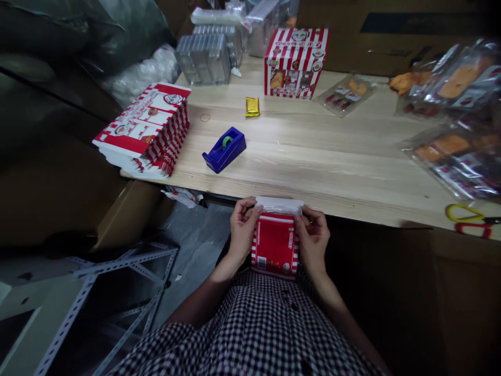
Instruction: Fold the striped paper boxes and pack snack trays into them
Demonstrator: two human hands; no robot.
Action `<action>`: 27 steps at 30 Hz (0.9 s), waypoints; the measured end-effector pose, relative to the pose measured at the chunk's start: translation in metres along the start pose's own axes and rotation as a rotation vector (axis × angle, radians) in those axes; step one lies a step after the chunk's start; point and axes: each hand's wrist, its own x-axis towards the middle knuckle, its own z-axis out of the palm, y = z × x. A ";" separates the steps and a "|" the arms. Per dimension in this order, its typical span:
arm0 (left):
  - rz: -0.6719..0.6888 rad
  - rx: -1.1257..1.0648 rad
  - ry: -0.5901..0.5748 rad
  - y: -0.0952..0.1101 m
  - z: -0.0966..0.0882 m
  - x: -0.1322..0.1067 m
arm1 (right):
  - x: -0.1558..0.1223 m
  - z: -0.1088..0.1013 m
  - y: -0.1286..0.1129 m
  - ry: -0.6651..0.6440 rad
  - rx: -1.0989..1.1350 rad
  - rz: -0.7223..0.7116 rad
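A red and white striped cardboard box (275,243) is held in front of my body, just off the table's front edge. My left hand (243,228) grips its upper left corner, thumb on the near face. At the upper right corner my right hand (313,235) pinches it the same way. A white flap stands up at the box's far end, with something clear and shiny below it; I cannot make out what lies inside. On the wooden table beyond are a blue tape dispenser (225,150) with a green roll and a small gold packet (252,107).
A stack of flat striped boxes (146,122) lies at the left. An assembled striped box (296,62) stands at the back, near clear plastic cases (203,58). Bagged orange items (456,151) and yellow-and-red-handled scissors (469,219) are at the right. A metal frame (129,266) stands lower left.
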 end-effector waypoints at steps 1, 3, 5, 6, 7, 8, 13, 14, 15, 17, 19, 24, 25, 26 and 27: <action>0.016 0.043 -0.009 0.000 0.000 0.001 | 0.002 -0.002 -0.001 -0.033 -0.007 0.018; 0.087 0.131 -0.051 0.005 0.000 0.003 | 0.008 -0.006 -0.007 -0.071 -0.022 0.042; 0.254 0.267 -0.131 0.016 0.001 0.006 | 0.016 -0.008 -0.018 -0.075 -0.043 0.056; 0.364 0.367 -0.176 0.022 0.001 0.007 | 0.019 -0.008 -0.024 -0.074 -0.051 0.062; 0.475 0.481 -0.219 0.029 0.001 0.008 | 0.021 -0.008 -0.030 -0.073 -0.056 0.065; 0.571 0.596 -0.258 0.035 0.000 0.009 | 0.022 -0.008 -0.034 -0.071 -0.058 0.066; 0.693 0.871 -0.365 0.047 -0.006 0.002 | 0.010 -0.015 -0.035 -0.062 -0.020 0.123; 0.663 0.872 -0.389 0.047 -0.007 0.000 | 0.006 -0.019 -0.032 -0.058 -0.015 0.147; 0.624 0.868 -0.414 0.046 -0.008 -0.003 | 0.002 -0.022 -0.029 -0.057 -0.015 0.169; 0.556 0.840 -0.457 0.045 -0.011 -0.006 | -0.003 -0.028 -0.025 -0.067 -0.032 0.194; 0.518 0.795 -0.462 0.045 -0.012 -0.007 | -0.004 -0.032 -0.024 -0.091 -0.057 0.189; 0.417 0.480 -0.260 0.039 -0.017 -0.011 | 0.000 -0.031 -0.024 -0.122 -0.084 0.157; 0.388 0.428 -0.212 0.037 -0.018 -0.013 | 0.000 -0.030 -0.024 -0.120 -0.086 0.154; 0.367 0.401 -0.171 0.035 -0.018 -0.015 | 0.001 -0.031 -0.023 -0.118 -0.087 0.148; 0.351 0.397 -0.141 0.033 -0.018 -0.017 | 0.001 -0.031 -0.022 -0.115 -0.088 0.143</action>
